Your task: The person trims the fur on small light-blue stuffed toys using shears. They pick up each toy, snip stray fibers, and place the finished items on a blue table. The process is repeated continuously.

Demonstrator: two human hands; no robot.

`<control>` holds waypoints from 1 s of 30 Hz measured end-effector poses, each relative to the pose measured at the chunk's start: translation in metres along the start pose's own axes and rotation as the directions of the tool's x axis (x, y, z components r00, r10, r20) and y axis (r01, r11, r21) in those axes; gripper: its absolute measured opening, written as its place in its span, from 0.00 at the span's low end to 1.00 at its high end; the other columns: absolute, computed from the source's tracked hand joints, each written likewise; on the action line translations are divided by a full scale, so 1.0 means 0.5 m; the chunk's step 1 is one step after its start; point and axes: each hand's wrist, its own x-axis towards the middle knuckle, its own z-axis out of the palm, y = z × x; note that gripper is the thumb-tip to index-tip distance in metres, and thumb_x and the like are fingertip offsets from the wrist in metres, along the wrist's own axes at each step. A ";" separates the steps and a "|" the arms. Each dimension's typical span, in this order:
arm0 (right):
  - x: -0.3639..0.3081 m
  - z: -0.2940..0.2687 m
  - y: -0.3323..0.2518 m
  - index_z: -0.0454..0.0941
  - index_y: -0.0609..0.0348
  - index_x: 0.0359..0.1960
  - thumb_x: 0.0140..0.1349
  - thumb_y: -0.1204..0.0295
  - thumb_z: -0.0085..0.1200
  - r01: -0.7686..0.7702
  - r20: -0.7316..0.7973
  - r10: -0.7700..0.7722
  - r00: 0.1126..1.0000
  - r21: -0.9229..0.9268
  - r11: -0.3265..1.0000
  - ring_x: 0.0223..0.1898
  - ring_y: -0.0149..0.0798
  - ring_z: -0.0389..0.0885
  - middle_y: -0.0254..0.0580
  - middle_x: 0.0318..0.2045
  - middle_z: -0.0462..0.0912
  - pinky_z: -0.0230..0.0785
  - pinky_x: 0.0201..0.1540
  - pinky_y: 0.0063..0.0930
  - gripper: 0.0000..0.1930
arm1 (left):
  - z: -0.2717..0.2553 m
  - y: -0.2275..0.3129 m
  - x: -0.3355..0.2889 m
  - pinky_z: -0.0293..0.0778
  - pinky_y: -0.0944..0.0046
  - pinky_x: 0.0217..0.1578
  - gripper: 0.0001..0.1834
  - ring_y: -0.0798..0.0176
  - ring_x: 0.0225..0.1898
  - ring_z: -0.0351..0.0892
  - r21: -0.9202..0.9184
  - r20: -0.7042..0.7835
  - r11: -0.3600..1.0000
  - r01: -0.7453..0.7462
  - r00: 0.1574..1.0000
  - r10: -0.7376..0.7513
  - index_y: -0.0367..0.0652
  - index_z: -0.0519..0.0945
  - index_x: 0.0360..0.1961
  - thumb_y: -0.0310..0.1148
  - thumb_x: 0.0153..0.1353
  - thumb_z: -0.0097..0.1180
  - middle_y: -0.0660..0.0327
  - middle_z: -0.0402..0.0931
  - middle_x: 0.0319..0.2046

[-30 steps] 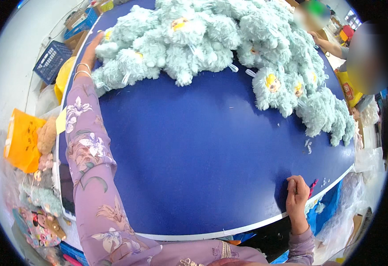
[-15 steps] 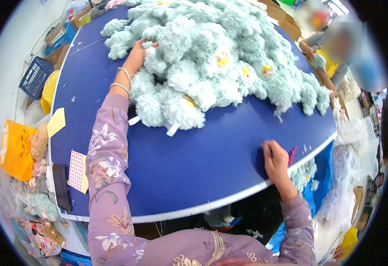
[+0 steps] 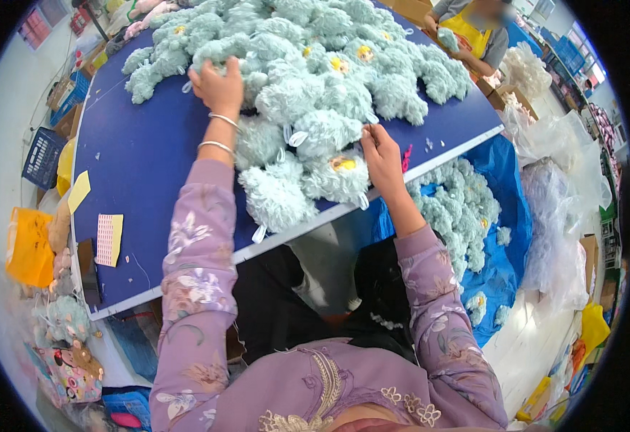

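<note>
A heap of fluffy pale blue-green plush toys (image 3: 279,93) covers the far and middle part of the blue table (image 3: 124,173). Several have yellow patches and white loops. My left hand (image 3: 219,88) rests against the heap's left side, fingers apart and curved over the fur. Close to the table's front edge, my right hand (image 3: 383,160) pinches the right side of a plush toy (image 3: 325,133), its fingertips partly lost in the fur. Two front toys, one with a yellow patch (image 3: 343,164), lie at the table's rim below my hands.
A blue sheet (image 3: 513,209) with more plush toys (image 3: 459,209) lies on the right. Sticker sheet (image 3: 109,237) and yellow paper (image 3: 79,191) are on the table's left. A co-worker in a yellow apron (image 3: 468,32) handles a toy at the far right. A blue crate (image 3: 43,157) stands left.
The front plush toys have come nearer, up to the table's front edge. My right hand has moved from the bare tabletop to the toys. My left hand stays at the heap's left side.
</note>
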 end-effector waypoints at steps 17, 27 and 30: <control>-0.041 -0.065 -0.076 0.72 0.66 0.52 0.44 0.66 0.63 0.048 0.458 0.017 0.889 -0.130 0.990 0.40 0.44 0.81 0.49 0.36 0.80 0.71 0.44 0.32 0.31 | -0.206 0.164 -0.310 0.60 0.52 0.55 0.22 0.52 0.57 0.65 0.046 0.524 0.747 -0.663 0.653 0.547 0.45 0.76 0.47 0.34 0.48 0.64 0.60 0.72 0.51; -0.023 -0.136 -0.013 0.75 0.56 0.40 0.61 0.53 0.46 -0.624 0.559 0.311 0.769 0.551 0.554 0.12 0.23 0.63 0.30 0.22 0.76 0.50 0.12 0.19 0.19 | -0.168 0.241 -0.324 0.69 0.56 0.52 0.36 0.45 0.51 0.72 -0.440 0.571 0.814 -0.381 0.581 0.580 0.34 0.66 0.58 0.37 0.51 0.66 0.47 0.70 0.52; -0.015 -0.120 -0.026 0.76 0.54 0.41 0.64 0.52 0.42 -0.636 0.537 0.341 0.772 0.661 0.398 0.13 0.28 0.69 0.33 0.23 0.79 0.53 0.11 0.21 0.20 | -0.149 0.245 -0.326 0.66 0.57 0.56 0.39 0.46 0.55 0.70 -0.457 0.611 0.812 -0.363 0.535 0.583 0.32 0.63 0.61 0.37 0.52 0.66 0.44 0.68 0.54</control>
